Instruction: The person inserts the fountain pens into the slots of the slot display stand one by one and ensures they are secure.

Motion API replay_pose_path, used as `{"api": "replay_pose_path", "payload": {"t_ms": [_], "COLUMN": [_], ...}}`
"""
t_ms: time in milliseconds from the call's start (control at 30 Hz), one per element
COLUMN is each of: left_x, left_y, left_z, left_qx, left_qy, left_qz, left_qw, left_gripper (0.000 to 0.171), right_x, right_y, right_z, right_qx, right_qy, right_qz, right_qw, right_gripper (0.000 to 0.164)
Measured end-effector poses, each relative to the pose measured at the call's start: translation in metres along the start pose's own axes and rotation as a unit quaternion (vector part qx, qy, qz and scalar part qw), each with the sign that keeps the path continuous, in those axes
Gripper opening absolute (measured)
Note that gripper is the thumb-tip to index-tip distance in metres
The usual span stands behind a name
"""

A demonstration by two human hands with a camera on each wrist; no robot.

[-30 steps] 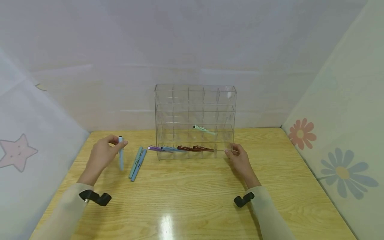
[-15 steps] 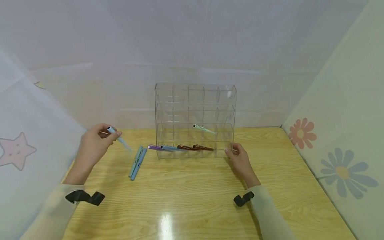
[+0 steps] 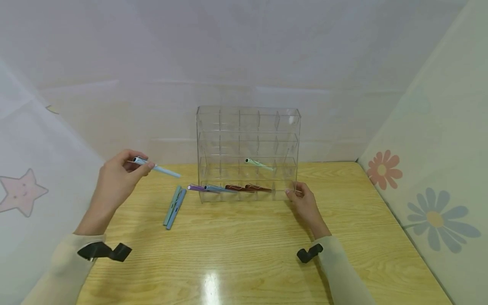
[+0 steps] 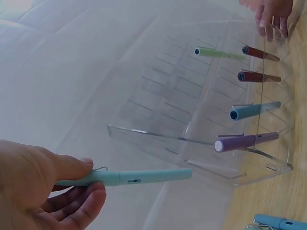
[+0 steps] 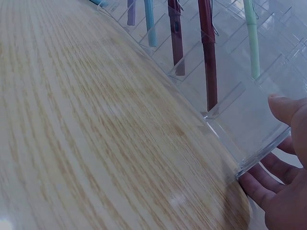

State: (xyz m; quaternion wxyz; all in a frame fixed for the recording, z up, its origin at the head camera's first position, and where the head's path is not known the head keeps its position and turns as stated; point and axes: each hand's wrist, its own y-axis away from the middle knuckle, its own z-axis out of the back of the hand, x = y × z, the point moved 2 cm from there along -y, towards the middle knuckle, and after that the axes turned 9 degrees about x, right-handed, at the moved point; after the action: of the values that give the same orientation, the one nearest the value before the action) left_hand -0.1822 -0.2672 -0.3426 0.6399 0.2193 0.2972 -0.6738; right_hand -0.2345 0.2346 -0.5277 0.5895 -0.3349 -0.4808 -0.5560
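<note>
My left hand [image 3: 118, 178] pinches a light blue pen [image 3: 166, 171] between thumb and fingers, left of a clear acrylic pen rack [image 3: 248, 133]. The pen's clip end lies in the fingers; its other end points toward the rack. My right hand [image 3: 306, 207] grips the rack's lower right side, thumb in front and fingers around the edge in the right wrist view. Along the rack's bottom row lean a purple pen [image 3: 195, 187], a blue pen [image 4: 254, 111] and two dark red pens [image 5: 209, 62]. One row higher leans a light green pen [image 3: 261, 164].
On the wooden table [image 3: 236, 250], left of the rack, a green pen [image 3: 171, 208] and a blue pen [image 3: 176, 210] lie side by side. Pale cloth [image 3: 248, 55] hangs behind the table, with a flower-printed cloth [image 3: 431, 127] on the right.
My left hand has lifted up and to the left, turning the light blue pen from upright to nearly level, pointing right. My right hand and the rack stay in place.
</note>
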Motion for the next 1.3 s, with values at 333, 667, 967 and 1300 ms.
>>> {"api": "replay_pose_path", "payload": {"t_ms": [333,667,967,1300], "left_x": [-0.021,-0.048,-0.060,-0.069], "left_y": [-0.002,-0.005,-0.014,-0.029], "left_z": [-0.006,-0.025,-0.044,-0.068], "left_qx": [0.010,0.049,0.064,0.079], "left_qy": [0.044,0.061,0.067,0.065], "left_qz": [-0.027,-0.060,-0.062,-0.068], "left_qw": [0.9986,0.9951,0.9938,0.9923], "left_gripper": [0.036,0.035,0.029,0.023], "right_x": [0.003,0.004,0.037,0.008], "right_y": [0.006,0.005,0.020,0.004], "right_z": [-0.001,0.000,0.000,-0.001], "right_qx": [0.003,0.009,0.024,0.012], "right_qy": [0.003,-0.007,-0.022,-0.015], "right_qz": [0.001,0.001,-0.013,-0.007], "right_qw": [1.000,1.000,0.999,1.000], "right_gripper": [0.065,0.064,0.060,0.062]}}
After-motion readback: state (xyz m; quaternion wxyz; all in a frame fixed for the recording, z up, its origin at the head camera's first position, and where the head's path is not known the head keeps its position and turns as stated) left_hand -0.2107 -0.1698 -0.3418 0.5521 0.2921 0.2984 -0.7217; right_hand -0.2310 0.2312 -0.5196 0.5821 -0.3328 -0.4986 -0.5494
